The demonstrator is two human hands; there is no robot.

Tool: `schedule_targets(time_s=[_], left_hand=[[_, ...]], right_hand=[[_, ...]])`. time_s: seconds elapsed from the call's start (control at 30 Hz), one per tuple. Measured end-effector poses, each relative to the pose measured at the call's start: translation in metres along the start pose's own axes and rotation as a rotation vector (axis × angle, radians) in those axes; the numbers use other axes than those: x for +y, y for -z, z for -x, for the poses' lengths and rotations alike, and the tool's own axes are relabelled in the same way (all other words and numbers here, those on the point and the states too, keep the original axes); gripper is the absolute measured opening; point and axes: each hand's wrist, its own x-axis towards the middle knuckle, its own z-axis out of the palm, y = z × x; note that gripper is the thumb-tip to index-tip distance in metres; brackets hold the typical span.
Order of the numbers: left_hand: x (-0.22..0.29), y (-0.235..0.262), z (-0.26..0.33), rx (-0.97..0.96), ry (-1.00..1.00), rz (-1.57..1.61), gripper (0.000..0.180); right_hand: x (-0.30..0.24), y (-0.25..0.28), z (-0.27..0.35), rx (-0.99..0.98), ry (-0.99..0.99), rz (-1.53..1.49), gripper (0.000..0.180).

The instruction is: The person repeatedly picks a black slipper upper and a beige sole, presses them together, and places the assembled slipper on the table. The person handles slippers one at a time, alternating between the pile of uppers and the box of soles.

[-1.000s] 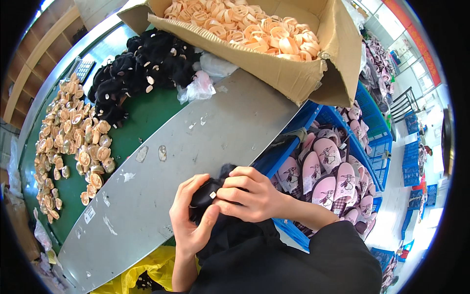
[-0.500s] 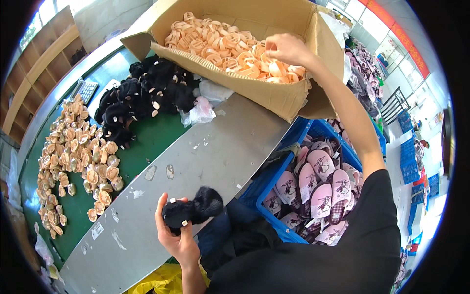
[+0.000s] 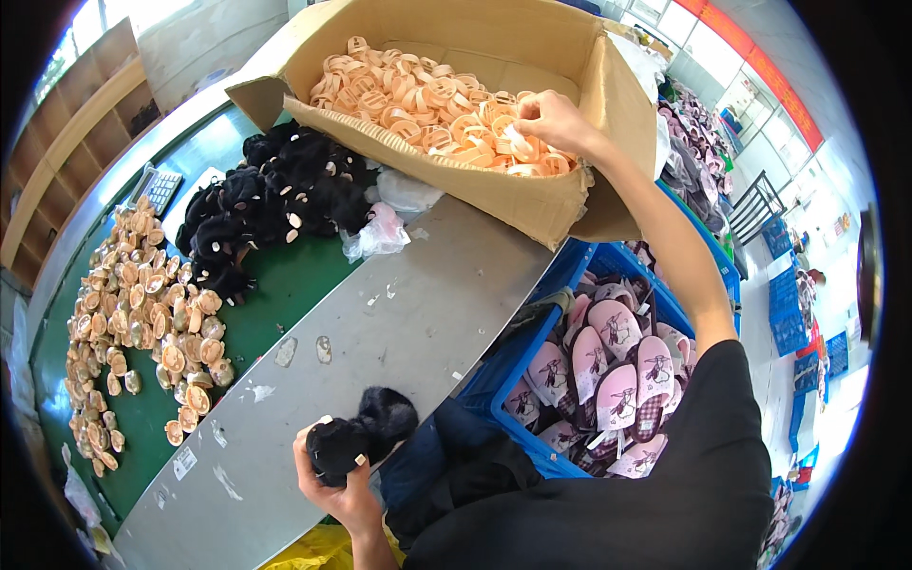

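Observation:
My left hand [image 3: 344,494] is closed round a black furry plush piece [image 3: 366,432] with small pale tabs, above the grey metal strip of the table. The plush piece's rounded end points to the right. My right hand [image 3: 551,122] reaches over the right part of a cardboard box [image 3: 446,173] filled with peach-coloured plastic rings [image 3: 408,95]. Its thumb and fingers are pinched together just over the rings. One ring lies right beneath the fingertips; whether they grip it I cannot make out.
Loose peach-and-gold moulded half shells [image 3: 142,304] spread over the green tabletop [image 3: 275,294]. Black plush pieces [image 3: 275,190] lie heaped beside the box, near a crumpled plastic bag [image 3: 378,233]. Pink slippers [image 3: 616,328] fill a blue crate [image 3: 513,423] under my right arm.
The view has shifted slightly. My left hand has tilted a little with the plush piece still in it. My right hand remains over the rings, its fingers closer to them.

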Motion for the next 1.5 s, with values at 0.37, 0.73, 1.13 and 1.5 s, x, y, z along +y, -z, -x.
schedule_targets(time_s=[0.37,0.73,1.13,1.5], left_hand=[[0.014,-0.028,-0.004,-0.016,0.164,0.090,0.036],[0.017,-0.029,-0.004,0.026,0.191,0.094,0.032],[0.023,-0.028,-0.005,-0.022,0.198,0.091,0.033],[0.017,-0.028,-0.007,-0.197,0.178,-0.057,0.030]], right_hand=[[-0.021,-0.031,0.012,-0.053,0.099,0.031,0.037],[0.000,-0.045,-0.009,0.092,-0.037,0.266,0.032],[-0.048,-0.030,0.037,0.188,0.249,-0.559,0.031],[-0.201,-0.129,0.219,-0.410,0.141,-1.337,0.054]])
